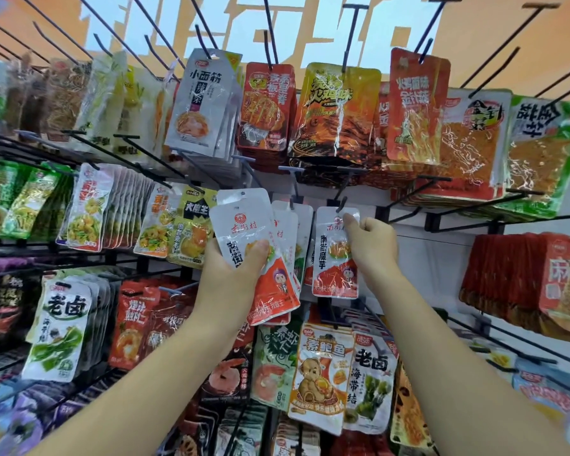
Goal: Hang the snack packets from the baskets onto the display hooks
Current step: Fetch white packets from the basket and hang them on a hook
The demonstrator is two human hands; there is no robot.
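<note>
My left hand [236,268] grips a fanned stack of white-and-red snack packets [244,225], held up in front of the rack at centre. My right hand [369,240] pinches the top of one matching white-and-red packet [333,268], whose hole sits at the tip of a black display hook [341,202]. A few similar packets [293,225] hang on the neighbouring hook between my two hands. No basket is in view.
Rows of black hooks carry other snack packets all round: orange and red ones [339,110] above, green and yellow ones [86,209] at left, red ones [540,278] at right, mixed ones [323,373] below. Bare hook rods [474,209] jut out right of my right hand.
</note>
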